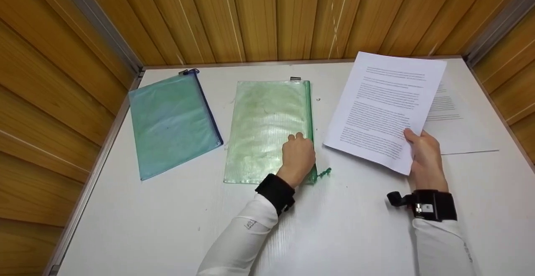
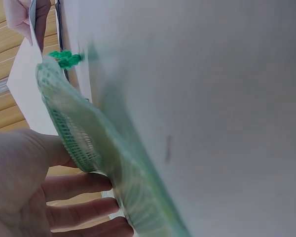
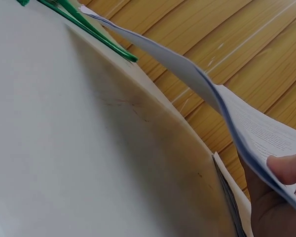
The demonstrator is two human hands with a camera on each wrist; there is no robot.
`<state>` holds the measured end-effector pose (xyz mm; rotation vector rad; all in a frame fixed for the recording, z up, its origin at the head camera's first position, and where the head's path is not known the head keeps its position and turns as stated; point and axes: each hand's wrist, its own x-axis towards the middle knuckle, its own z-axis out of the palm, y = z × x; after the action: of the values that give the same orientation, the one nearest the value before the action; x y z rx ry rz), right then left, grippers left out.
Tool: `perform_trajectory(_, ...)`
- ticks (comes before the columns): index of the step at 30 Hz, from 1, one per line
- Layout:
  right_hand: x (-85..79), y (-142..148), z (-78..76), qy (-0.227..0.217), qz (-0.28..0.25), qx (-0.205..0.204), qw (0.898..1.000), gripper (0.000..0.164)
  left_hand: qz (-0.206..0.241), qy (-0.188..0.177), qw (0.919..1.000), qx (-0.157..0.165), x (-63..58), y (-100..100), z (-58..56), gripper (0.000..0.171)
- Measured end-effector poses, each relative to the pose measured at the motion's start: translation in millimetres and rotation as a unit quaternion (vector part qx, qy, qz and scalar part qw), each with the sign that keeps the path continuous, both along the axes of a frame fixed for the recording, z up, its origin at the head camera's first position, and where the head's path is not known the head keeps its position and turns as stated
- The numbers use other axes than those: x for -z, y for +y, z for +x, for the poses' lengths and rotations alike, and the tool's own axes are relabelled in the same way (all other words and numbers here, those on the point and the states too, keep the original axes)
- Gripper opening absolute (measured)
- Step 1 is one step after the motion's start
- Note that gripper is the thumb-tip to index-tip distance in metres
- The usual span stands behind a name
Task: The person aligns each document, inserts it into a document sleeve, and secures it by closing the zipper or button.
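A translucent green zip pouch [image 1: 261,117] lies at the middle of the table, with a green zip along its right side and a green cord [image 1: 324,172] at the lower corner. My left hand [image 1: 298,157] grips its right edge low down. In the left wrist view, the mesh-lined pouch edge [image 2: 106,140] is lifted off the table, with thumb and fingers against it. To the right, my right hand [image 1: 426,152] holds a stack of printed paper [image 1: 382,104] by its lower right corner, thumb on top. The right wrist view shows the stack [image 3: 207,81] raised and bowed.
A blue-green zip pouch [image 1: 173,121] with a dark blue zip lies at the left. More printed paper [image 1: 464,129] lies on the table behind the right hand. Wood-panelled walls [image 1: 259,16] stand at the back and sides of the white table [image 1: 167,230].
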<state>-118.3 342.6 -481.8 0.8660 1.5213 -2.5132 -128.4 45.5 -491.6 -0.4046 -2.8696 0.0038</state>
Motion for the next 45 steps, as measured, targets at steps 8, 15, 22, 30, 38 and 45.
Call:
perform_trajectory(8, -2.5, 0, 2.5, 0.022, 0.008, -0.023, 0.999, 0.042, 0.037, 0.006, 0.9993, 0.003, -5.7, -5, -1.0, 0.025)
perform_trajectory(15, -7.4, -2, 3.7, 0.028, 0.001, -0.054, 0.998, 0.056, 0.126, -0.056, 0.9904, -0.011, -14.1, -10, -3.0, 0.036)
perform_trajectory(22, -10.1, -5, 5.7, 0.017, 0.042, -0.074, 0.996, 0.058, 0.168, -0.043, 0.9848, 0.004, -14.0, -15, -2.0, 0.042)
perform_trajectory(30, -14.1, -2, 6.3, -0.002, 0.075, -0.094, 0.993, 0.071, 0.185, -0.019, 0.9823, 0.025, -11.9, -20, 0.6, 0.035)
perform_trajectory(38, -21.2, 1, 10.4, 0.018, 0.067, -0.15, 0.986, 0.041, 0.137, 0.018, 0.9897, 0.037, -6.4, -23, 3.5, 0.032)
perform_trajectory(45, -21.3, 0, 13.4, -0.013, 0.11, -0.189, 0.976, 0.052, 0.135, 0.025, 0.9899, 0.037, -5.7, -23, 3.8, 0.029)
